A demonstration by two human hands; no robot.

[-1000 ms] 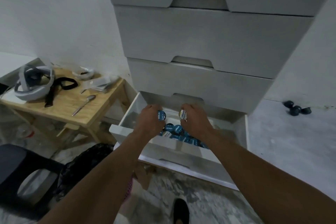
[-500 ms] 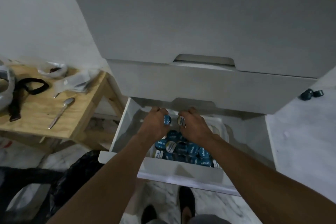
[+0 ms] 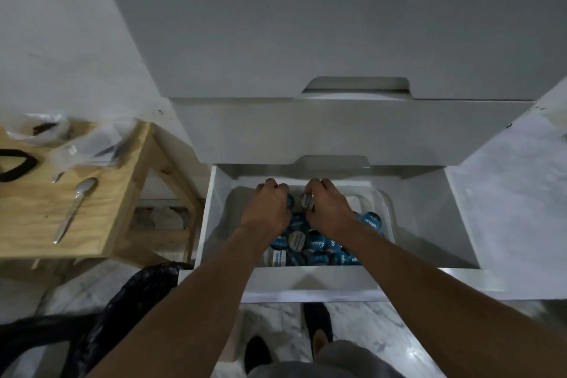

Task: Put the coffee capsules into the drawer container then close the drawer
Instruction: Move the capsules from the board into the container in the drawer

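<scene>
The bottom drawer [image 3: 310,284] of a white cabinet stands pulled out. Inside it sits a clear plastic container [image 3: 385,209] holding several blue-lidded coffee capsules [image 3: 316,244]. My left hand [image 3: 268,209] reaches over the container's far part and grips a blue-lidded capsule [image 3: 290,201]. Close beside it, my right hand [image 3: 328,209] grips a capsule with a pale lid [image 3: 306,200]. Both hands hover just above the pile, knuckles up.
A wooden side table [image 3: 101,224] stands to the left with a spoon [image 3: 73,209], papers and a black strap. A black bag [image 3: 132,310] lies on the marble floor below it. Closed drawers [image 3: 337,132] overhang the open one. My feet [image 3: 317,328] are under the drawer front.
My head has tilted down and closer, so the drawer's inside shows more fully. Both hands have moved deeper over the container, still holding their capsules.
</scene>
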